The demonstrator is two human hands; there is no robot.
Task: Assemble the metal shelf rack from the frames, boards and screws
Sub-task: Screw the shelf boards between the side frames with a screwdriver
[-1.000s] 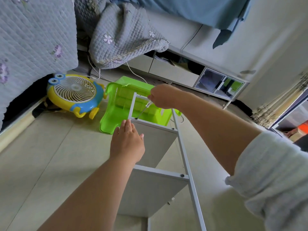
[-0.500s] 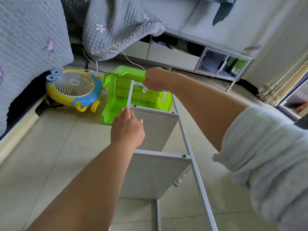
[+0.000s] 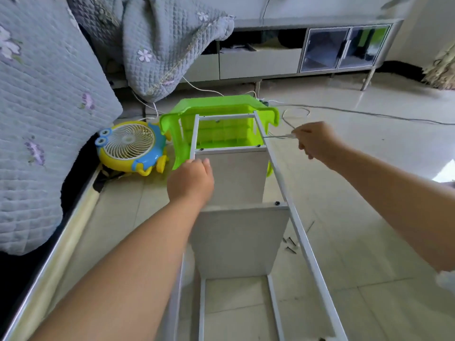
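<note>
The white metal shelf rack (image 3: pixel 236 217) lay on its side on the tiled floor, its long rails running away from the person toward a green plastic stool (image 3: pixel 216 112). The left hand (image 3: pixel 190 180) curled over the left rail beside the far board (image 3: pixel 236 175), steadying it. The right hand (image 3: pixel 316 141), outside the right rail, pinched a thin screwdriver (image 3: pixel 278 137) lying crosswise, tip toward that rail. Loose screws (image 3: pixel 290 243) lay by the right rail, nearer that hand.
</note>
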